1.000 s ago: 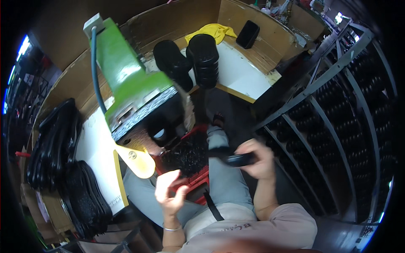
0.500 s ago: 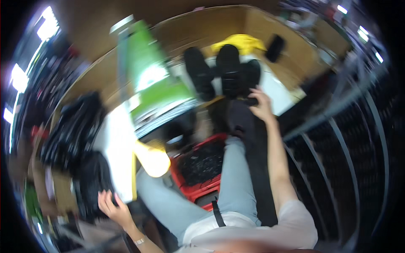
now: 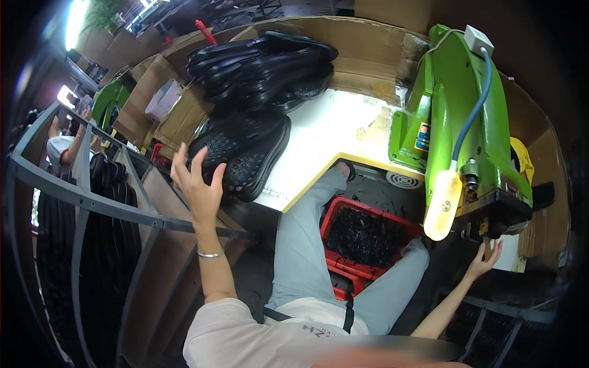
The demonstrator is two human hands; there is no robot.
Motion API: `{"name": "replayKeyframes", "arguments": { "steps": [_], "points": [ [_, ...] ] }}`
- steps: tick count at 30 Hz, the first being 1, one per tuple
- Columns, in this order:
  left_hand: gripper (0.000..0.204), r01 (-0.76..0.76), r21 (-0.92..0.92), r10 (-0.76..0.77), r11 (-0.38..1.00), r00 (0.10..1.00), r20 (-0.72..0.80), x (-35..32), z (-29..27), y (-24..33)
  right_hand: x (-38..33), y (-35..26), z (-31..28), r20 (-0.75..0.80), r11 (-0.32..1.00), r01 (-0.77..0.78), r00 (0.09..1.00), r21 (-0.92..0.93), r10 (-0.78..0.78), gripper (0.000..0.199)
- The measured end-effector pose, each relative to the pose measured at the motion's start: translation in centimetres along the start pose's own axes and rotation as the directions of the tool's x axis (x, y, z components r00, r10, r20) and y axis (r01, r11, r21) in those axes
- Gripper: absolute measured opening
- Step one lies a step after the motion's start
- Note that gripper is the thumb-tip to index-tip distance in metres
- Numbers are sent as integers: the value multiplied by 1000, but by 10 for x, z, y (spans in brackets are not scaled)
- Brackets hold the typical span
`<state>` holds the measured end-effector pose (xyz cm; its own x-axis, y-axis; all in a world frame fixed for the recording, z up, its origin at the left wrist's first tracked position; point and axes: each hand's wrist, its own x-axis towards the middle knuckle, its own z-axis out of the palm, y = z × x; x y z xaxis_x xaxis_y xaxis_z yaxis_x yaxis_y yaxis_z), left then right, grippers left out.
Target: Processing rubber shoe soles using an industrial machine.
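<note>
My left hand [image 3: 199, 184] is raised with its fingers spread, beside black shoe soles [image 3: 248, 156] with a studded surface at the left end of the white tabletop [image 3: 331, 141]. It holds nothing, and whether the fingertips touch the nearest sole is hard to tell. Behind these lies a bigger pile of glossy black soles [image 3: 257, 67]. Over on the right, my right hand [image 3: 485, 264] reaches up below the head of a green machine [image 3: 466, 104]. Its thumb and fingers are apart, near a small brass-coloured part [image 3: 488, 245]; contact with that part is unclear.
A yellow-white lamp [image 3: 443, 205] on a blue cable hangs at the machine's front. Between my legs stands a red basket [image 3: 331, 218] of black scraps. A grey metal rack [image 3: 116, 211] holding black soles is close on the left. Cardboard walls [image 3: 362, 67] edge the table.
The view has swung left, bringing the sole piles and left rack into fuller sight. My left hand has come up beside the soles; the right hand now appears under the machine head.
</note>
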<state>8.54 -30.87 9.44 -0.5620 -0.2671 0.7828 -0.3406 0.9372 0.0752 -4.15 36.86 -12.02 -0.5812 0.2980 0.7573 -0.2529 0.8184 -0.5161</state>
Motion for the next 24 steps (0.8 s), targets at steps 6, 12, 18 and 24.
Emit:
{"name": "replayKeyframes", "arguments": {
  "steps": [6,12,18,24],
  "points": [
    [30,-26,-290,100,957,965,241,29,11,-50,-90,-50,15,42,909,-307,950,282,308,29],
    [38,-208,-380,250,901,966,65,29,-60,41,-153,-131,30,634,557,-729,657,397,408,35],
    [40,191,-854,361,484,845,393,-37,-15,127,-116,-249,47,668,-109,-661,719,743,193,108],
    [51,556,-817,461,154,690,557,-112,35,202,-56,-207,12,336,307,-478,845,823,416,94]
  ]
}}
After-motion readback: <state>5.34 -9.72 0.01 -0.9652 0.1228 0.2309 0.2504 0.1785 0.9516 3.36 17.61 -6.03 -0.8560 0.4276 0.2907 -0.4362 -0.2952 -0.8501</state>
